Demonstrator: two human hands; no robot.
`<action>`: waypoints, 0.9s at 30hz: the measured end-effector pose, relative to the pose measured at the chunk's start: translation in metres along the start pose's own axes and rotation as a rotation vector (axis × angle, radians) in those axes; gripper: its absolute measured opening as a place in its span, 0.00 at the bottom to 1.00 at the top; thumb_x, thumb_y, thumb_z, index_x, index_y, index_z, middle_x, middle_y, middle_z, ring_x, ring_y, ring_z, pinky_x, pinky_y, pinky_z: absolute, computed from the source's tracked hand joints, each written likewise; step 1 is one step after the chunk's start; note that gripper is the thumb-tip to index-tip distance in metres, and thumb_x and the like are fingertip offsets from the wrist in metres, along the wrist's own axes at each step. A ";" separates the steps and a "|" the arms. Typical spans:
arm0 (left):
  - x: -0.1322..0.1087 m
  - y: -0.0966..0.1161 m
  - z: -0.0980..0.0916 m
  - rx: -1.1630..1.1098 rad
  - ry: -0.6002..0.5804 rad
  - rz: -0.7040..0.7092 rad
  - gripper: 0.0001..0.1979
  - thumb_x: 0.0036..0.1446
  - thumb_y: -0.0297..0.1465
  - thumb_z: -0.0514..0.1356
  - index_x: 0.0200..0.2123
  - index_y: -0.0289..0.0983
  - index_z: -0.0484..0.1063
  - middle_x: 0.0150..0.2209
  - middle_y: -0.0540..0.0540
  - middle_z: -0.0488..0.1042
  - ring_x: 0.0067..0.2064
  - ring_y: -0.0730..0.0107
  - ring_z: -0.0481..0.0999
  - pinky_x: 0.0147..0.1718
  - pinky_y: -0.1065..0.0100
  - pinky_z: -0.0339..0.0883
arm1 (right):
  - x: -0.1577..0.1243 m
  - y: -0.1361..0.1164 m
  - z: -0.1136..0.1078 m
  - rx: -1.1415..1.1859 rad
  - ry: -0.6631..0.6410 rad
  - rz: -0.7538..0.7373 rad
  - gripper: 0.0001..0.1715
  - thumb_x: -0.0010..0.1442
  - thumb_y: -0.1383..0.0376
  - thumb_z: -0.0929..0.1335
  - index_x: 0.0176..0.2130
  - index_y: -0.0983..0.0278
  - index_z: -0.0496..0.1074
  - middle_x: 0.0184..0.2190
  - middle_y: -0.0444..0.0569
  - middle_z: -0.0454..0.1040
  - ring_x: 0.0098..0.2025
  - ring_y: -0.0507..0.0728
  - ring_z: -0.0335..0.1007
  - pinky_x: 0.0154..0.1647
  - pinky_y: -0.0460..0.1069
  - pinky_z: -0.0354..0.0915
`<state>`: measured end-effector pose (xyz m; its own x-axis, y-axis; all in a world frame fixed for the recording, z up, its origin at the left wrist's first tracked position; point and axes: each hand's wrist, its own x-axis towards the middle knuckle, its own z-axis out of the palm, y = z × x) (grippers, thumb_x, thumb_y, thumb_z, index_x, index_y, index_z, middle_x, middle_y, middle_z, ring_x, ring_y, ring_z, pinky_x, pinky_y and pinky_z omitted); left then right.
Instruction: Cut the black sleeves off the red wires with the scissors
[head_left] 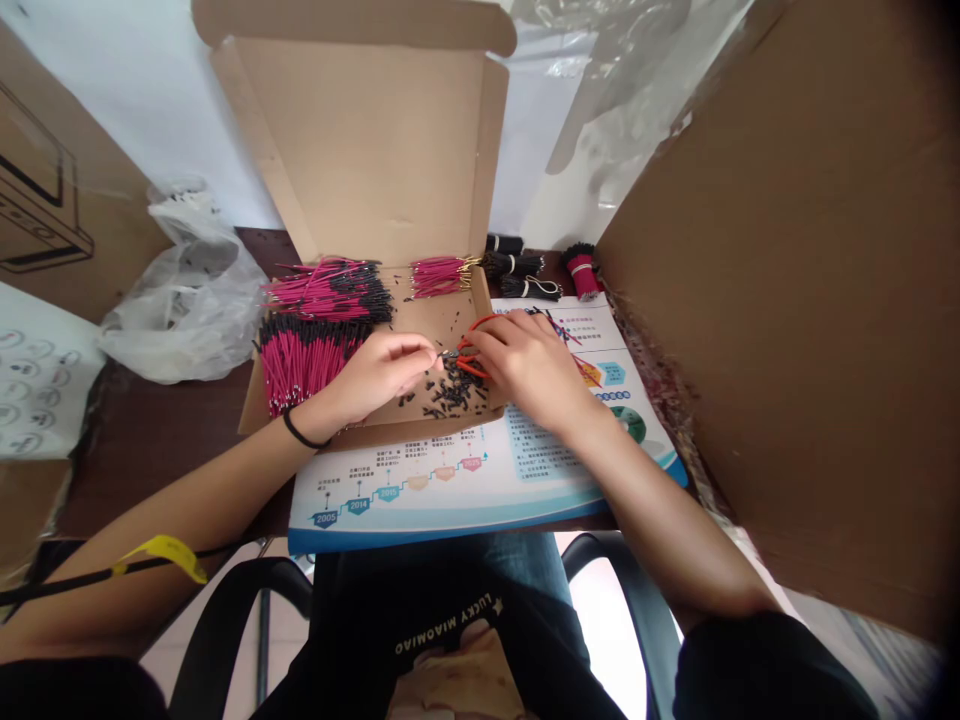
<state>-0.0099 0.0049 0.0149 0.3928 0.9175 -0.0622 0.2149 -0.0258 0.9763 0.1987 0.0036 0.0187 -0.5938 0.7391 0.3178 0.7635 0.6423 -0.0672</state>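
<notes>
My left hand is closed in a pinch over the cardboard box, holding what looks like a thin dark wire; most of it is hidden by the fingers. Wrapped around a pair of orange-handled cutting pliers is my right hand, with the small metal jaws at the left fingertips. Below the pliers, short black tube pieces lie scattered on the box floor. Two thick piles of pink wires with black ends fill the box's left side. A smaller pink bundle lies at its back.
Behind the box its lid stands raised. Black wire bundles and an upright pink-and-black bundle sit at the back right. A printed sheet lies under the box. A plastic bag is left; a large cardboard panel rises right.
</notes>
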 end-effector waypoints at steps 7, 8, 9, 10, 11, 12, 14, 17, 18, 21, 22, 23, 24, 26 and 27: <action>0.001 -0.006 -0.012 -0.157 -0.210 -0.036 0.11 0.61 0.35 0.55 0.34 0.35 0.72 0.16 0.54 0.57 0.18 0.80 0.55 0.17 0.73 0.49 | 0.000 0.002 -0.009 -0.144 -0.140 0.026 0.20 0.63 0.73 0.60 0.53 0.63 0.69 0.44 0.53 0.75 0.44 0.62 0.66 0.44 0.56 0.58; 0.001 -0.006 -0.014 -0.156 -0.258 -0.054 0.12 0.62 0.36 0.54 0.36 0.35 0.72 0.17 0.54 0.58 0.18 0.81 0.55 0.18 0.73 0.49 | 0.000 0.001 -0.010 -0.147 -0.154 0.018 0.21 0.63 0.73 0.60 0.54 0.63 0.68 0.44 0.54 0.75 0.44 0.62 0.66 0.44 0.56 0.59; 0.001 -0.005 -0.016 -0.153 -0.292 -0.073 0.12 0.62 0.36 0.54 0.37 0.34 0.72 0.18 0.54 0.58 0.18 0.81 0.55 0.18 0.74 0.49 | 0.000 0.000 -0.011 -0.151 -0.162 0.010 0.22 0.63 0.73 0.60 0.56 0.63 0.67 0.45 0.54 0.74 0.44 0.62 0.66 0.45 0.56 0.59; 0.001 -0.005 -0.017 -0.150 -0.310 -0.089 0.12 0.62 0.36 0.54 0.37 0.33 0.72 0.18 0.54 0.58 0.18 0.82 0.54 0.18 0.74 0.48 | -0.001 0.000 -0.011 -0.154 -0.163 0.006 0.23 0.64 0.73 0.59 0.56 0.64 0.66 0.45 0.56 0.74 0.45 0.62 0.66 0.45 0.56 0.60; 0.002 -0.004 -0.018 -0.152 -0.314 -0.102 0.12 0.62 0.35 0.54 0.37 0.32 0.73 0.18 0.54 0.57 0.18 0.82 0.53 0.18 0.74 0.47 | -0.001 0.000 -0.011 -0.156 -0.156 0.009 0.24 0.64 0.73 0.59 0.57 0.66 0.65 0.44 0.57 0.73 0.45 0.62 0.65 0.46 0.57 0.61; 0.003 -0.004 -0.019 -0.155 -0.308 -0.115 0.11 0.61 0.33 0.55 0.36 0.31 0.73 0.17 0.55 0.56 0.18 0.83 0.53 0.18 0.74 0.46 | -0.001 0.000 -0.011 -0.155 -0.145 0.021 0.24 0.64 0.74 0.58 0.58 0.68 0.65 0.44 0.59 0.72 0.45 0.62 0.65 0.46 0.57 0.61; 0.005 -0.004 -0.019 -0.164 -0.275 -0.157 0.09 0.59 0.30 0.56 0.35 0.30 0.74 0.17 0.55 0.56 0.18 0.83 0.52 0.18 0.73 0.44 | -0.001 0.001 -0.011 -0.132 -0.122 0.067 0.26 0.63 0.74 0.58 0.59 0.71 0.62 0.44 0.61 0.70 0.46 0.63 0.64 0.46 0.56 0.63; 0.007 -0.003 -0.019 -0.160 -0.199 -0.237 0.08 0.56 0.27 0.57 0.35 0.30 0.75 0.16 0.53 0.60 0.18 0.83 0.54 0.17 0.73 0.43 | -0.002 0.008 -0.011 -0.047 -0.087 0.091 0.25 0.63 0.73 0.59 0.59 0.71 0.61 0.46 0.61 0.68 0.47 0.62 0.63 0.45 0.55 0.65; 0.007 -0.003 -0.019 -0.150 -0.177 -0.257 0.08 0.56 0.27 0.57 0.35 0.30 0.76 0.16 0.52 0.61 0.17 0.82 0.55 0.16 0.73 0.43 | -0.002 0.011 -0.012 -0.027 -0.067 0.073 0.24 0.63 0.73 0.60 0.59 0.70 0.62 0.46 0.60 0.68 0.48 0.62 0.63 0.47 0.55 0.65; 0.007 -0.002 -0.018 -0.116 -0.131 -0.286 0.10 0.55 0.28 0.58 0.37 0.30 0.77 0.15 0.52 0.62 0.17 0.82 0.56 0.16 0.74 0.44 | -0.003 0.017 -0.013 0.006 -0.007 -0.005 0.20 0.65 0.71 0.58 0.55 0.67 0.66 0.46 0.58 0.69 0.49 0.61 0.60 0.51 0.56 0.63; 0.007 -0.002 -0.017 -0.107 -0.122 -0.289 0.10 0.54 0.28 0.59 0.37 0.30 0.77 0.14 0.52 0.61 0.17 0.82 0.55 0.16 0.74 0.44 | -0.003 0.019 -0.013 0.017 0.004 -0.026 0.19 0.66 0.70 0.58 0.54 0.66 0.67 0.45 0.58 0.69 0.50 0.61 0.60 0.51 0.56 0.62; 0.007 -0.002 -0.017 -0.101 -0.118 -0.290 0.10 0.54 0.28 0.59 0.36 0.30 0.78 0.14 0.52 0.61 0.16 0.82 0.55 0.16 0.74 0.44 | -0.003 0.019 -0.013 0.031 0.011 -0.042 0.19 0.66 0.69 0.58 0.53 0.65 0.68 0.45 0.57 0.69 0.49 0.61 0.60 0.50 0.56 0.62; 0.007 -0.002 -0.017 -0.096 -0.118 -0.288 0.10 0.54 0.28 0.60 0.36 0.30 0.78 0.13 0.53 0.60 0.16 0.83 0.55 0.16 0.74 0.44 | -0.003 0.019 -0.014 0.045 0.014 -0.055 0.18 0.66 0.68 0.58 0.52 0.64 0.68 0.44 0.56 0.70 0.49 0.60 0.61 0.50 0.56 0.62; 0.007 -0.002 -0.017 -0.090 -0.119 -0.280 0.10 0.54 0.29 0.60 0.36 0.30 0.78 0.13 0.53 0.59 0.16 0.83 0.54 0.16 0.73 0.44 | -0.003 0.019 -0.014 0.058 0.010 -0.072 0.17 0.66 0.68 0.59 0.52 0.63 0.68 0.43 0.55 0.69 0.49 0.60 0.61 0.49 0.56 0.62; 0.007 -0.003 -0.017 -0.087 -0.116 -0.278 0.10 0.54 0.29 0.60 0.36 0.30 0.78 0.13 0.54 0.58 0.16 0.83 0.54 0.16 0.73 0.43 | -0.003 0.018 -0.015 0.055 0.007 -0.075 0.17 0.66 0.68 0.59 0.53 0.62 0.67 0.43 0.54 0.69 0.49 0.60 0.61 0.49 0.56 0.62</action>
<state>-0.0226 0.0185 0.0154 0.4305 0.8330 -0.3475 0.2529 0.2583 0.9324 0.2183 0.0097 0.0304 -0.6467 0.6877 0.3300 0.7022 0.7057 -0.0946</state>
